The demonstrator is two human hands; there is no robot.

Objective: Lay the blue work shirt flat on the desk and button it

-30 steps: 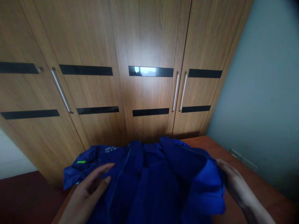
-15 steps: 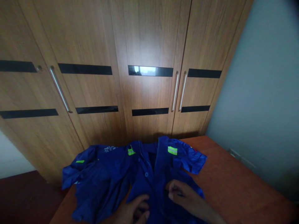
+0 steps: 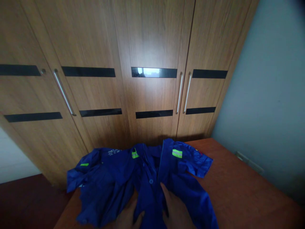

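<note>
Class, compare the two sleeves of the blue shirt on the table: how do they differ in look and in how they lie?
The left sleeve carries a thin green strip and hangs past the table edge, crumpled. The right sleeve shows a small red mark and lies flat on the table. Both are short, blue, and belong to the shirt that both hands press near the buttons.

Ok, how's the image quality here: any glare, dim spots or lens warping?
Head view: a bright glare patch sits on the wardrobe doors and on one black strip; the lower frame is dim, so the blue shirt and both hands, left hand and right hand, look murky; door edges lean outward from wide-angle distortion; the top right corner is vignetted.
</note>
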